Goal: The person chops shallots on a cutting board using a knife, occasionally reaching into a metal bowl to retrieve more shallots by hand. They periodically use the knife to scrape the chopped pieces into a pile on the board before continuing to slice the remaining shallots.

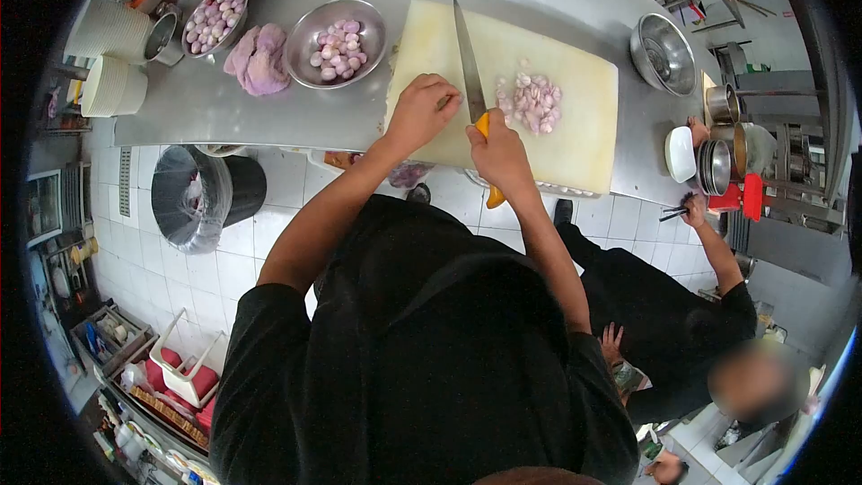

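On the white cutting board [431,45], my right hand [500,154] is wrapped round the yellow handle of a long knife [469,58], whose blade points away from me. Left of the blade, my left hand [424,111] is over the board's edge with its fingers curled; what they hold, if anything, is hidden. A pile of cut shallots [537,104] lies right of the knife. Beside the board, a steel bowl [301,43] holds whole peeled shallots [339,49]. A pink cloth [259,61] lies between it and another bowl of shallots [214,21].
An empty steel bowl [663,54] stands right of the board. A co-worker [664,314] in black is close on my right, holding something dark near the counter. A lined bin [184,202] stands on the floor at left. Stacked white containers [117,85] occupy the counter's left end.
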Motion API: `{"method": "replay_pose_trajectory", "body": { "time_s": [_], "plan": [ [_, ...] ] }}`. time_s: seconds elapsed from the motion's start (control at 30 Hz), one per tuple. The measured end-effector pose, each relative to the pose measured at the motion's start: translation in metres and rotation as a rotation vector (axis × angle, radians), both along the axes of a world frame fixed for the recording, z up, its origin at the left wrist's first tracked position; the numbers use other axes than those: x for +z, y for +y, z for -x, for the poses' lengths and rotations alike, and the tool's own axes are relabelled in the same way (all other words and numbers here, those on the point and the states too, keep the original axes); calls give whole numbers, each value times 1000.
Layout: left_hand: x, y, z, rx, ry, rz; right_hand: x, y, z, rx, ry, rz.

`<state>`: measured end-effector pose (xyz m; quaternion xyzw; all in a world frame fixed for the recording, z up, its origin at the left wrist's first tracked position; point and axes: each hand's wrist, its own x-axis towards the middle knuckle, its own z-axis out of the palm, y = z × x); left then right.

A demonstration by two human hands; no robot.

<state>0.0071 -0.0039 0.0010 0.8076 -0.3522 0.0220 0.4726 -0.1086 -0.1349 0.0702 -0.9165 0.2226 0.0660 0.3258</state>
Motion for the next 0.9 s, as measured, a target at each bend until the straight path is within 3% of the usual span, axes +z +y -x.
{"method": "replay_pose_trajectory", "body": {
  "time_s": [0.2, 0.3, 0.4, 0.53, 0.63, 0.67, 0.77, 0.8, 0.87, 0.9],
  "plan": [
    [-4, 2, 0, -4, -54, 25, 27, 4, -4, 6, 91, -91],
    [-3, 1, 1, -1, -46, 66, 0, 13, -13, 39, -6, 29],
    [-5, 1, -2, -1, -31, 73, -15, 7, -22, 24, -16, -41],
    [-1, 3, -1, -24, -37, 17, 48, 6, -24, -39, 184, -254],
    [-3, 2, -1, -18, -37, 24, -43, 1, -24, 96, -145, 103],
    [-5, 2, -1, -13, -35, 28, -36, 0, -24, 97, -157, 86],
    [-1, 4, -2, -45, -17, 8, 38, 2, -29, -58, 169, -296],
    [-2, 3, -2, -33, -24, 9, 50, 4, -28, -63, 205, -271],
    [-4, 3, -1, -14, -34, 8, -13, -1, -25, 17, 43, -132],
    [-4, 1, 0, -11, -29, 30, -16, 4, -28, 56, -42, -61]
  ]
}}
